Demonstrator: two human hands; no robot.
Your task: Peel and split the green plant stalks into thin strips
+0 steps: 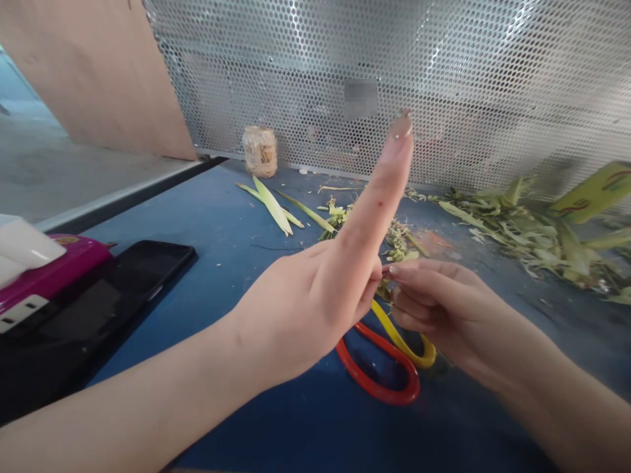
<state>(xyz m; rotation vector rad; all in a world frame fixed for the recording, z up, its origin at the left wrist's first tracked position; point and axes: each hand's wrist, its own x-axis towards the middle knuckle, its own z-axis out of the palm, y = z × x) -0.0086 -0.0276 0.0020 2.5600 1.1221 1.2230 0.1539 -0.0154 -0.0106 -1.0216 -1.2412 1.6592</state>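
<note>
My left hand [310, 295] is in the middle, one digit stretched upward and the other fingers curled in, largely hidden behind it. Against those curled fingers my right hand [438, 295] pinches thumb to finger on something small and dark that I cannot make out. Below both hands lie scissors with one red and one yellow handle loop [379, 394]; their blades are hidden. Just behind the hands are green plant trimmings [394, 240] and a few long pale-green leaf pieces [270, 203] on the blue tabletop [217, 282].
A black phone [123, 289] lies at the left beside a magenta box [79, 256] with white tissue. Toward the back stands a twine-wrapped jar [260, 151], in front of a perforated metal screen [305, 72]. Leafy scraps [537, 236] and a yellow-green packet [596, 190] are at right.
</note>
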